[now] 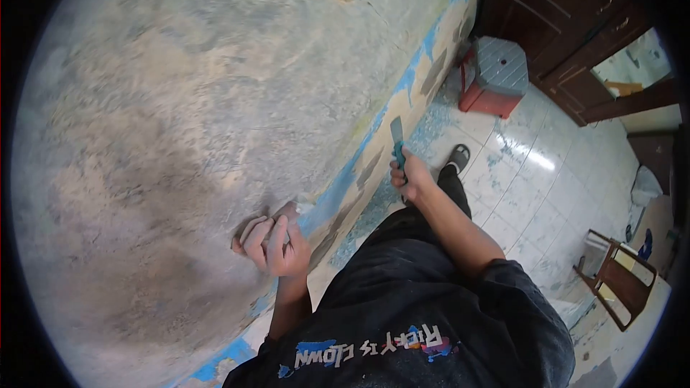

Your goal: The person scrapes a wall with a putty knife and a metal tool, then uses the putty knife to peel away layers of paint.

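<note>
My left hand [277, 246] presses against the bare plaster wall [180, 115], its fingers curled over a brownish sheet that looks like sandpaper [288, 210]. Most of that sheet is hidden under the fingers. Dust coats the fingertips. Lower down and to the right, my right hand [413, 176] is closed round the teal handle of a putty knife [397, 133]. Its flat blade points away from me, apart from the wall and above the floor.
Blue paint [338, 190] remains in a strip along the lower wall. Paint flakes litter the tiled floor [535, 183]. A grey-topped red stool [501, 65] stands by a dark wooden cabinet [560, 7]. At the right is a brown wooden chair [624, 284].
</note>
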Available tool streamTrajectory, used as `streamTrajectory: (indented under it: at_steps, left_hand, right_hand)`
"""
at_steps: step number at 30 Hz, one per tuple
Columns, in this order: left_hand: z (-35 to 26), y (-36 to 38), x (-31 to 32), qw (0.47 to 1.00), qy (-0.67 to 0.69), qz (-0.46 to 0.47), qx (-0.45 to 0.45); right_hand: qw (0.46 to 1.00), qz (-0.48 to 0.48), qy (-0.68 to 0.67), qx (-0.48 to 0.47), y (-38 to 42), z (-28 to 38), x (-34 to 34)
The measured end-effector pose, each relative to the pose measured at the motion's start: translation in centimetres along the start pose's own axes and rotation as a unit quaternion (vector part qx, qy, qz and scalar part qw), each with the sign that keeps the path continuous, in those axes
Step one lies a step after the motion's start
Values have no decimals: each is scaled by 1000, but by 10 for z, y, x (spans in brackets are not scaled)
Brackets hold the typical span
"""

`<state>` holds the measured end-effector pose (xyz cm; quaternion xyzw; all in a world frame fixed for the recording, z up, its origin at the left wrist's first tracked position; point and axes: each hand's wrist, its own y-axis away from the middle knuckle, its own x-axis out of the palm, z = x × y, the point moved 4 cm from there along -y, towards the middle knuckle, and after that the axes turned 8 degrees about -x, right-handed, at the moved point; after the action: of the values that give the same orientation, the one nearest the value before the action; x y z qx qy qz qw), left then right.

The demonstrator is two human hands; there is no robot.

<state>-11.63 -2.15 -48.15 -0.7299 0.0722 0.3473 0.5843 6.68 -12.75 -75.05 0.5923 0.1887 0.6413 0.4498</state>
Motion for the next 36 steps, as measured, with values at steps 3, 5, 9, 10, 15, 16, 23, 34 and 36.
streamTrajectory:
  at_steps: [3,5,9,10,15,16,23,34,36]
  left_hand:
    - [-5,-7,9,1000,-8,-2,-3]
    - [-9,-12,16,1000,-7,11,14]
    - [-22,-30,35,995,-59,17,78]
    - [-25,-35,41,995,-58,18,80]
    - [-38,-48,59,996,-42,27,75]
    - [-39,-50,63,997,-30,28,71]
    - [-61,-72,91,998,-44,18,46]
    - [-76,-66,135,989,-129,29,61]
    - [-75,-64,134,991,-124,13,56]
  right_hand:
    - [1000,-6,-4,-26,-11,10,8]
    - [999,-7,13,-38,-5,20,14]
    - [997,1,59,-47,-9,31,17]
    - [996,1,69,-48,-12,32,17]
    - [993,11,115,-27,-19,42,22]
    - [993,17,118,-20,-19,45,24]
    - [984,12,179,13,-22,57,28]
    - [978,22,188,92,-28,88,34]
    - [981,30,143,131,-36,87,36]
